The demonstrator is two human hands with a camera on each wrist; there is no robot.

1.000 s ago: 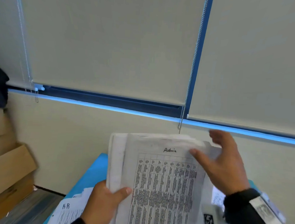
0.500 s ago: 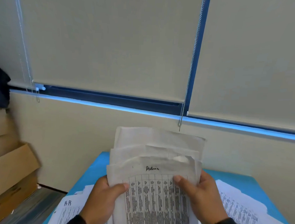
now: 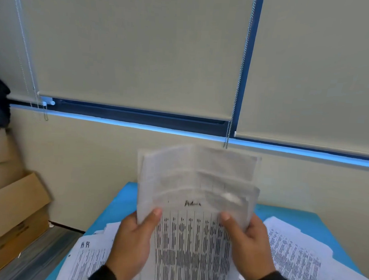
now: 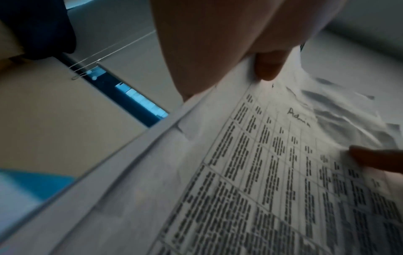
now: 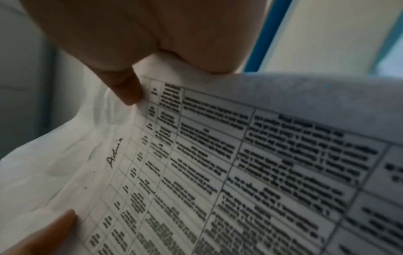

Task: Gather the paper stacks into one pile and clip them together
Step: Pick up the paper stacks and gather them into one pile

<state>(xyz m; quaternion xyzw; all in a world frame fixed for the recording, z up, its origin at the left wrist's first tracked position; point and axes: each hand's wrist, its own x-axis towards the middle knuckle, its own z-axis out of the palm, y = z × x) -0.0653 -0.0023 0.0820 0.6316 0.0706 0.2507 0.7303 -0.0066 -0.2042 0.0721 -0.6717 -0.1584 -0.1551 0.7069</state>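
I hold a stack of printed sheets (image 3: 193, 231) upright above the blue table (image 3: 288, 216), its front page a table headed with a handwritten word. My left hand (image 3: 132, 241) grips the stack's left edge, thumb on the front. My right hand (image 3: 250, 244) grips the right edge the same way. The sheets' tops are uneven and staggered. In the left wrist view my left thumb (image 4: 267, 65) presses the front page (image 4: 272, 172). In the right wrist view my right thumb (image 5: 126, 89) pinches the same page (image 5: 240, 172). No clip is in sight.
More printed sheets lie on the table: a pile marked "HR" (image 3: 89, 260) at the left and a spread of pages (image 3: 301, 255) at the right. Cardboard boxes (image 3: 11, 212) stand on the floor to the left. The wall and window blinds (image 3: 141, 53) lie just behind the table.
My right hand came down from the top right corner of the stack and took hold of its right edge. The stack has dropped lower and its sheets now stand staggered.
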